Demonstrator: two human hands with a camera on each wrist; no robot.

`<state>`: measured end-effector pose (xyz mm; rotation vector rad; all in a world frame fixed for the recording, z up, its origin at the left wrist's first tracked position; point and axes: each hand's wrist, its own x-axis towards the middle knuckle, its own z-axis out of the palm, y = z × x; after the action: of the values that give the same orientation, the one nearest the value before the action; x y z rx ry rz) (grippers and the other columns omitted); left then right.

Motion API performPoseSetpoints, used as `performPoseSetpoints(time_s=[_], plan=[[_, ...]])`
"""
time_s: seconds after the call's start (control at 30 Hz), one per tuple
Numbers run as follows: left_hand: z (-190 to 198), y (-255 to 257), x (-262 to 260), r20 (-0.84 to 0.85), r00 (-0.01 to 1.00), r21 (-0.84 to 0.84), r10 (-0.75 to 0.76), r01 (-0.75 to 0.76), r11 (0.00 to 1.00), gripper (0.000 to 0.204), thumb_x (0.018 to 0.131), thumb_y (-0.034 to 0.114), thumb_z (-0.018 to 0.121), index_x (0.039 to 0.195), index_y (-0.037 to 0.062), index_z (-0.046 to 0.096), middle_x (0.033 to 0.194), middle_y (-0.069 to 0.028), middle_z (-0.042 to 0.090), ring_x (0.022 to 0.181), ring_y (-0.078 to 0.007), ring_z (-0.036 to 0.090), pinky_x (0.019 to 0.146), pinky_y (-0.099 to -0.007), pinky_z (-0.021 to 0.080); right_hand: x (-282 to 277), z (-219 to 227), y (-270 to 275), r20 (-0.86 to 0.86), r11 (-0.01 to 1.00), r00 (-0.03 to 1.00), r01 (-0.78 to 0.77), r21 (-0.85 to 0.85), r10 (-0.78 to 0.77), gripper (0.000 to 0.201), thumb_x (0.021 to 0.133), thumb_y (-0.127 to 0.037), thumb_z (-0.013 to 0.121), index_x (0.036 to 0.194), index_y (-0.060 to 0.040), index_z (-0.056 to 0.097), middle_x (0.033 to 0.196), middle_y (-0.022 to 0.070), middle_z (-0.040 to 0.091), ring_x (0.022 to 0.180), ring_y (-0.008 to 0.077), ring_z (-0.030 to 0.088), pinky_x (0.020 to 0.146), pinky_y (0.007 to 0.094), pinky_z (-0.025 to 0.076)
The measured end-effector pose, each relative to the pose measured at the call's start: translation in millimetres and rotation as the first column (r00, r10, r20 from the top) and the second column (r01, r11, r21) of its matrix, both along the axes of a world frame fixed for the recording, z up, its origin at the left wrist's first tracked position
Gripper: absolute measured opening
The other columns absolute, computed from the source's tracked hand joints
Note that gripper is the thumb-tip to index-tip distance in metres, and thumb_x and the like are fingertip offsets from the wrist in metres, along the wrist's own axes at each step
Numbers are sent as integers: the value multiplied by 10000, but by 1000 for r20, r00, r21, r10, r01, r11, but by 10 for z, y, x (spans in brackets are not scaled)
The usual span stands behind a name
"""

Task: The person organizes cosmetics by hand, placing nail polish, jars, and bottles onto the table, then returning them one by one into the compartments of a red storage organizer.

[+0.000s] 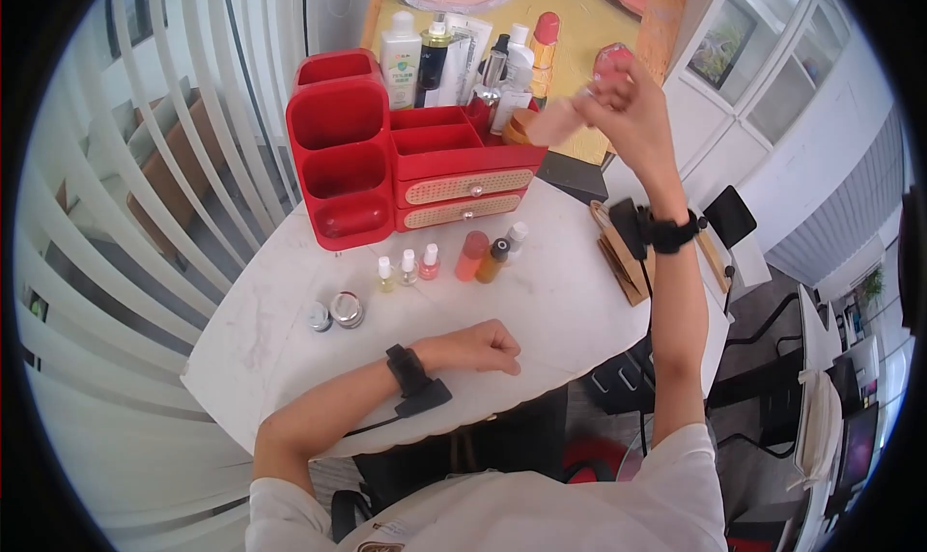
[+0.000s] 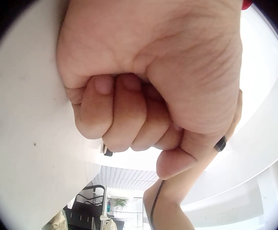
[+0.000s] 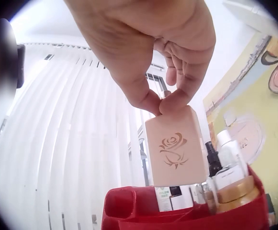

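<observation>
Pinched between thumb and finger of the right hand (image 1: 623, 117) is a flat pink case (image 1: 557, 121), held in the air by the organizer's right end. In the right wrist view the case (image 3: 176, 146) shows a rose drawing, and the right hand (image 3: 153, 52) grips its top edge. Below it stands the red organizer (image 1: 463, 162), with an amber-lidded jar (image 1: 519, 127) and bottles at its right end. The left hand (image 1: 473, 347) rests on the white table; in the left wrist view the left hand (image 2: 143, 81) has curled fingers with nothing seen in them.
Several small bottles, among them a pink one (image 1: 471, 255), stand before the organizer. Two small jars (image 1: 347, 310) are at the left. Bottles such as a white one (image 1: 401, 59) stand behind the organizer's trays. A brown paper bag (image 1: 623, 262) is at the table's right edge.
</observation>
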<state>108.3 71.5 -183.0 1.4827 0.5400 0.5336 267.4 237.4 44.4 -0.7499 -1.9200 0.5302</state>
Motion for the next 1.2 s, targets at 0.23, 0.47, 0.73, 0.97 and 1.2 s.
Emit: performPoseSetpoints(time_s=[0.23,0.47,0.73,0.97,1.2], plan=[[-24,14,-19,10,1000,-12,-7,7,1000,474,887,188,655,554,134,322,544,78,257,502,-41,251,473,-263,210,-555,-86,209,138,993,990,-29,113,13,384,807,-105,768,1089,12,536,852,79,660,762,102,638,661,242,528],[-26,3,-15,18,1000,2,2,-2,1000,476,885,204,661,554,131,327,541,77,263,499,-40,251,471,-264,208,-657,-271,426,219,986,973,39,162,-75,372,775,-132,777,1040,9,559,820,83,665,743,120,637,688,254,534],[3,-1,-7,12,1000,13,9,-9,1000,472,876,188,660,550,127,324,539,77,256,502,-43,243,472,-272,205,-708,-239,400,271,987,959,47,153,-87,398,735,-110,767,1050,10,558,808,111,667,733,168,654,698,278,540],[-4,4,-4,26,1000,3,4,-4,1000,472,874,179,661,552,124,321,544,78,253,505,-42,241,474,-273,207,-798,-376,468,352,994,936,-7,110,-32,403,715,-107,763,1048,6,566,806,126,674,733,203,665,682,313,542],[-18,17,3,2,1000,13,6,-6,1000,414,842,197,637,548,119,357,528,64,289,487,-51,286,474,-262,240,-738,-309,398,387,999,922,3,54,-23,414,713,-104,757,1065,17,577,806,129,682,734,195,669,664,314,544]])
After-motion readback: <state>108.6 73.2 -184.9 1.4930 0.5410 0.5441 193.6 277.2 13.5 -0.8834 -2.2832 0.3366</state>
